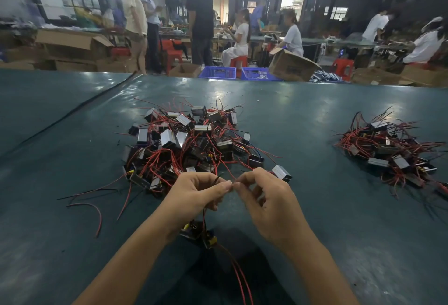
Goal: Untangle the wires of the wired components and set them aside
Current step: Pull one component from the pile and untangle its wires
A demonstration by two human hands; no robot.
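A big tangled pile of small black box components with red and black wires (186, 144) lies mid-table. My left hand (196, 195) and my right hand (261, 198) meet just in front of it, fingertips pinching thin wires between them. Below my left hand hangs a black component with a yellow part (198, 234), its red wires trailing toward me. A silver-topped component (282, 173) sits just beyond my right hand. A second, smaller pile of components (392, 152) lies at the right.
The green table (315, 115) stretches away to its far edge. Loose red and black wires (97, 203) lie at the left. Beyond the table are blue crates (218, 72), cardboard boxes (291, 65) and several people standing or seated at benches.
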